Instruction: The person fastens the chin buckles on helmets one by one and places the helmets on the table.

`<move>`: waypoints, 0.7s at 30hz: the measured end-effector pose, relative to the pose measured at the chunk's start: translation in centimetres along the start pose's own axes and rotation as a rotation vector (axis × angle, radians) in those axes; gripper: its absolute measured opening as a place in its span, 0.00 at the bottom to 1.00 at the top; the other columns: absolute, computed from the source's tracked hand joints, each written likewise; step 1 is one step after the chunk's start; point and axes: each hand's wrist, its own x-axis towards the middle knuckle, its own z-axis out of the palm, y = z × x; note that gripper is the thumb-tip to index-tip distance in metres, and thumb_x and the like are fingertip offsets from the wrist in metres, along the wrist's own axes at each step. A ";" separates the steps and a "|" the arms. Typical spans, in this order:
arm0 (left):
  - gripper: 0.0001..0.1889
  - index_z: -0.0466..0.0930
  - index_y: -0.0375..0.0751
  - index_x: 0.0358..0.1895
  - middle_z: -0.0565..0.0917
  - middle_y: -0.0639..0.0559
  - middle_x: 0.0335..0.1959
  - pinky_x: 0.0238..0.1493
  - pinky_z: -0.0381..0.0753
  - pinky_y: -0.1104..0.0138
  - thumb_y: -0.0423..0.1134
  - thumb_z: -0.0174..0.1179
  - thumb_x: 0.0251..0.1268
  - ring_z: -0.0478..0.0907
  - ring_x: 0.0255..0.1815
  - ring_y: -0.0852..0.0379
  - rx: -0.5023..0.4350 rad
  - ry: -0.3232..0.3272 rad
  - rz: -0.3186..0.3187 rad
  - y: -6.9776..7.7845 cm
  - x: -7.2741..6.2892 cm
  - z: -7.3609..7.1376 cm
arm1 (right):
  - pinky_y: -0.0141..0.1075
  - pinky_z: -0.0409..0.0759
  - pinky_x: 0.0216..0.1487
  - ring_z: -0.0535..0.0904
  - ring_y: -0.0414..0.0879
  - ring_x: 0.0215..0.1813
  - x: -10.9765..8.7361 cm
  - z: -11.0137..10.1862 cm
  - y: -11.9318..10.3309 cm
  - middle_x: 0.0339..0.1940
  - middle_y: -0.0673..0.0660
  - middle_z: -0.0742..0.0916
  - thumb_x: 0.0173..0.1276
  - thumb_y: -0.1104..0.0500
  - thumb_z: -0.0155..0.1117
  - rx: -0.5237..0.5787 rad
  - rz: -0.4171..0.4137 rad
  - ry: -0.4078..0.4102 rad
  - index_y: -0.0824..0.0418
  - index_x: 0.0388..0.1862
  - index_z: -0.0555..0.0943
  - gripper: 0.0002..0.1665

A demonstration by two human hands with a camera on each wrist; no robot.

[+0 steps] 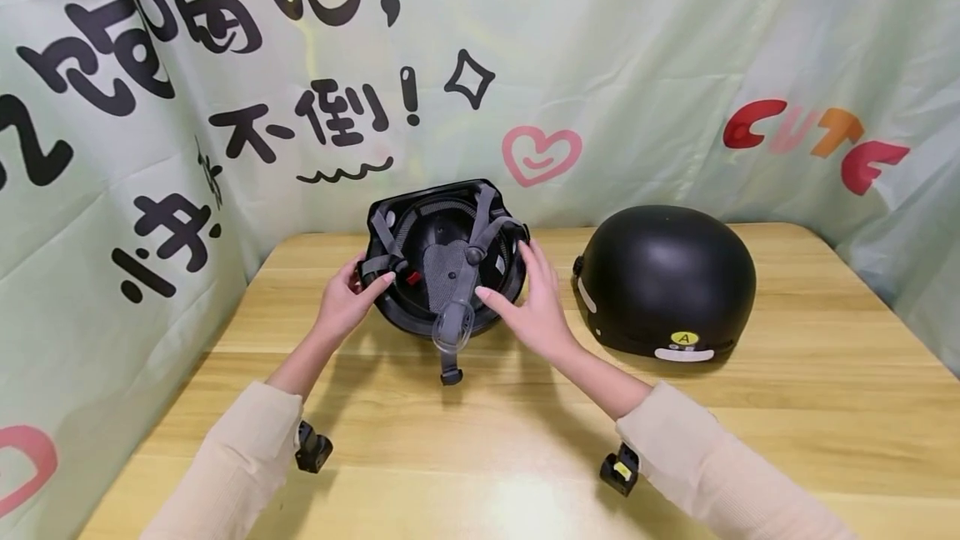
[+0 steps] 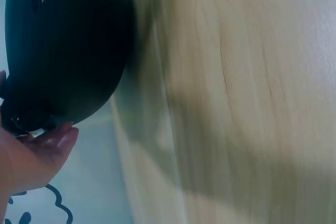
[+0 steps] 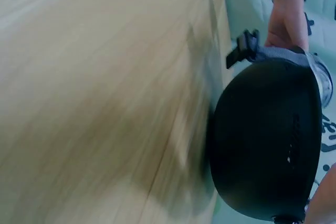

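Note:
A black helmet is tipped so its hollow inside faces the head camera, showing grey straps and a grey padded lining. My left hand grips its left rim, thumb on the inner side and fingers round the outside. On the opposite rim, my right hand holds on with its thumb over the inside edge. A chin strap with a black buckle dangles over the near rim. The smooth outer shell fills the upper left of the left wrist view.
To the right, a second black helmet sits dome up on the wooden table, bearing a yellow "A" sticker. Behind the table hangs a pale printed cloth, which also runs along the left side.

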 end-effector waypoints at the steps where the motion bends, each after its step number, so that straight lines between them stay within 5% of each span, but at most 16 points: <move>1: 0.35 0.57 0.35 0.69 0.74 0.35 0.58 0.39 0.72 0.79 0.44 0.58 0.62 0.76 0.47 0.53 0.020 -0.004 0.005 0.1 0.0 -0.1 | 0.60 0.45 0.71 0.41 0.57 0.77 -0.1 0.1 0.0 0.77 0.58 0.51 0.56 0.47 0.67 -0.023 -0.027 -0.009 0.61 0.73 0.53 0.52; 7: 0.40 0.50 0.34 0.72 0.69 0.32 0.62 0.56 0.74 0.54 0.45 0.58 0.61 0.71 0.60 0.38 0.146 -0.043 0.067 0.4 -0.2 -0.6 | 0.61 0.40 0.71 0.37 0.53 0.78 -0.6 1.1 0.0 0.77 0.58 0.51 0.54 0.46 0.69 -0.138 -0.140 -0.054 0.66 0.72 0.56 0.53; 12: 0.41 0.51 0.33 0.71 0.63 0.33 0.67 0.61 0.67 0.47 0.47 0.60 0.60 0.66 0.63 0.35 0.243 0.001 0.169 0.9 0.0 -1.0 | 0.58 0.38 0.72 0.36 0.52 0.78 -0.6 1.8 -0.1 0.76 0.59 0.52 0.55 0.44 0.68 -0.144 -0.143 -0.081 0.67 0.72 0.55 0.54; 21: 0.35 0.68 0.30 0.61 0.69 0.33 0.62 0.62 0.63 0.45 0.44 0.68 0.52 0.63 0.64 0.37 0.459 0.210 0.537 2.6 0.9 -1.6 | 0.53 0.36 0.74 0.36 0.49 0.78 -0.2 2.1 0.4 0.76 0.57 0.54 0.56 0.43 0.67 -0.159 -0.135 -0.092 0.67 0.71 0.56 0.52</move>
